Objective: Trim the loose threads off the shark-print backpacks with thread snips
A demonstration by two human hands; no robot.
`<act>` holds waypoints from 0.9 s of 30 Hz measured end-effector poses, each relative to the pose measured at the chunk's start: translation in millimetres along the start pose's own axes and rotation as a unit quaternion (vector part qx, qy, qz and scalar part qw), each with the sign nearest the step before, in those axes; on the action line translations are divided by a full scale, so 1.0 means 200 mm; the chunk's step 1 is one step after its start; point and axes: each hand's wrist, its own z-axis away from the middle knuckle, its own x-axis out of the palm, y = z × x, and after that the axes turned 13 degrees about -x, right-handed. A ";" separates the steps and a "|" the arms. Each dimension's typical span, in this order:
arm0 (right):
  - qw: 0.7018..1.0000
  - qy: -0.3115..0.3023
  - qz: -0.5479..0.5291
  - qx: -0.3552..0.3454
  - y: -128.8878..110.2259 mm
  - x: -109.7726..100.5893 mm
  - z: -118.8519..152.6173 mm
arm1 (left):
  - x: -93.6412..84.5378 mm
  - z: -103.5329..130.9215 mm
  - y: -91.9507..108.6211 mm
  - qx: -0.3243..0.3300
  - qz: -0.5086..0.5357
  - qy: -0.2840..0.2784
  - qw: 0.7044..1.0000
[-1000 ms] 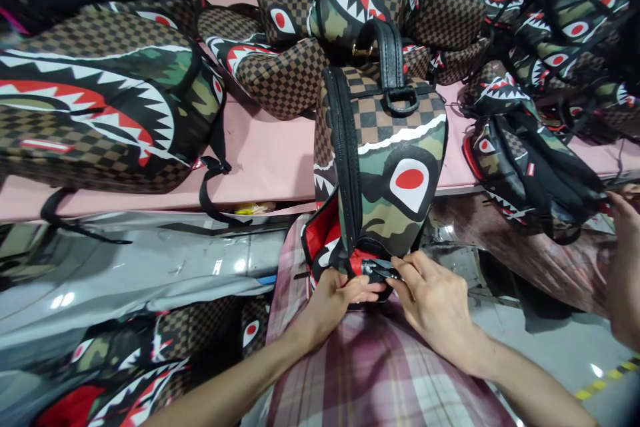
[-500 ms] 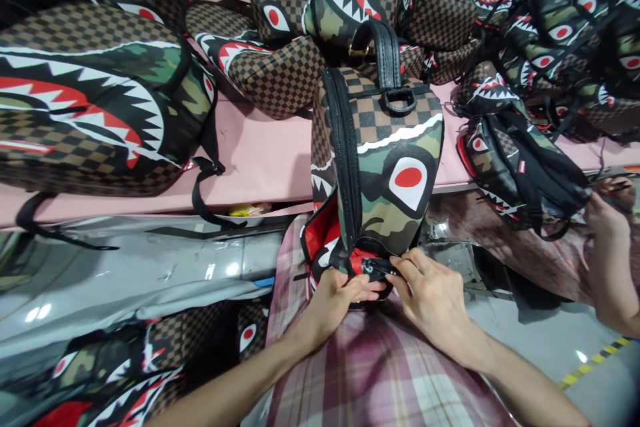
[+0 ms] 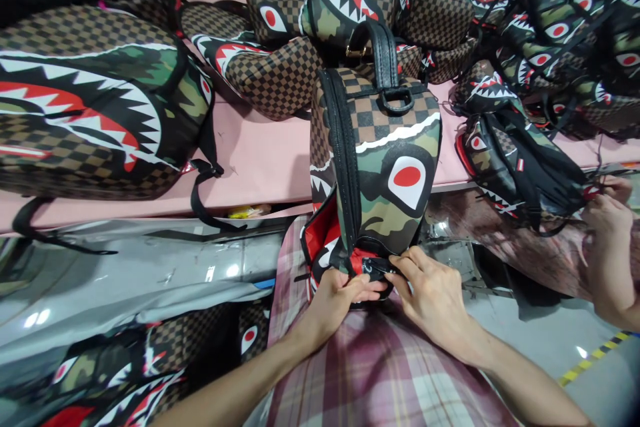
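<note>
A backpack (image 3: 395,140) with a brown checkered top, camouflage panel and red eye stands tilted on my lap, against the table edge. Its front compartment hangs partly open, showing red lining. My left hand (image 3: 345,287) is closed on the lower edge of the bag's side pocket, where a strip of red lining (image 3: 357,260) shows. From the right, my right hand (image 3: 430,287) pinches a small shiny black piece (image 3: 377,266) at the pocket opening; its exact kind is hard to make out. Above the eye, a black carry handle (image 3: 387,57) stands up.
A pink-topped table (image 3: 265,154) bears several similar backpacks, including a large one (image 3: 90,100) at left. At right, another person's hands (image 3: 607,207) hold a black strap part of a backpack (image 3: 520,160). More bags (image 3: 115,360) lie low at left.
My hands and the backpack keep almost the same pose. At right, the other person's hands have drawn closer together at the bag, and the view has shifted slightly.
</note>
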 end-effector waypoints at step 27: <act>0.998 0.056 -0.019 0.016 -0.02 0.00 0.02 | -0.02 -0.02 -0.03 -0.006 -0.038 0.011 0.999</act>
